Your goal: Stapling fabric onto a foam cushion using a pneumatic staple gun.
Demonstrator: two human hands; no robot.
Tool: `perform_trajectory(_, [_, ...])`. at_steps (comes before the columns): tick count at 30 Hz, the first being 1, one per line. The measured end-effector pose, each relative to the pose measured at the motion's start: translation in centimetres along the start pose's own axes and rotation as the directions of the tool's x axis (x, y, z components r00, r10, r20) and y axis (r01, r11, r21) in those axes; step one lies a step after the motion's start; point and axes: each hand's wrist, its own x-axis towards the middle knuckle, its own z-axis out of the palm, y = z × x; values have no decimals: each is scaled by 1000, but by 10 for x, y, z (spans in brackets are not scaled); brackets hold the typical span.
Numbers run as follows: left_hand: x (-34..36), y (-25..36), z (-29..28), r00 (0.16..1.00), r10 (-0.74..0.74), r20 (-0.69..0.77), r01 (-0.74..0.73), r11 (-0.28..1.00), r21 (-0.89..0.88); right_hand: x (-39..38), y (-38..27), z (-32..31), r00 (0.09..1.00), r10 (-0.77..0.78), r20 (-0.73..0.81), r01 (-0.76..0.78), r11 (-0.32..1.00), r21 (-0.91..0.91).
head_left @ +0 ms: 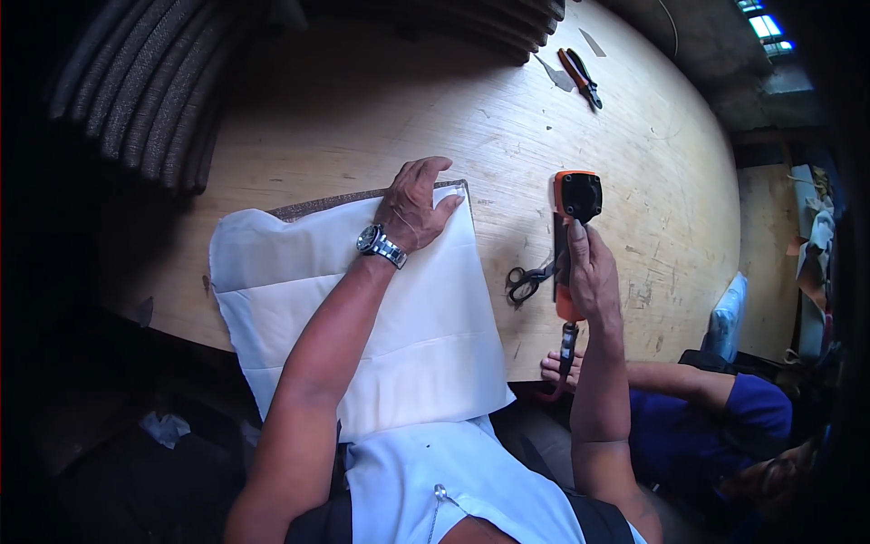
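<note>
My left hand (412, 207), a metal watch at the wrist, rests with thumb and fingers apart on a white cloth (390, 349). The cloth lies over a brown textured panel (313, 203), of which only the far edge and right corner show. Its near end hangs over the table's front edge toward my body. To the right, my right hand (594, 276) is closed round an orange and black air stapler (578, 195) with a hose fitting at its lower end. Black scissors (523, 286) lie just left of the stapler, their blades partly hidden beside it.
Cutters with orange and black handles (580, 80) lie at the far right of the wooden table (662, 172), near grey scraps (555, 74). Brown padded pieces (163, 91) are stacked at the far left. Another person's hand (560, 367) touches the front edge near the hose.
</note>
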Motion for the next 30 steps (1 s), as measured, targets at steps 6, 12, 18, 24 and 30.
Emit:
perform_trajectory(6, [-55, -30, -115, 903, -27, -429, -19, 995, -103, 48, 93, -17, 953, 40, -299, -194, 841, -506])
perform_trajectory(12, [-157, -125, -280, 472, -698, -540, 693, 672, -263, 90, 165, -19, 929, 45, -367, -234, 840, -489])
perform_trajectory(18, [-146, -161, -260, 587, -786, -193, 646, 599, -474, 85, 142, -8, 947, -35, -321, -188, 748, -637])
perform_trajectory(24, [-154, -139, -295, 822, -549, -149, 419, 762, -495, 82, 64, 7, 904, -337, -263, 90, 752, -653])
perform_trajectory(30, [-146, -80, -316, 787, -605, -117, 605, 795, -41, 79, -37, 86, 802, -595, -56, 510, 730, -456])
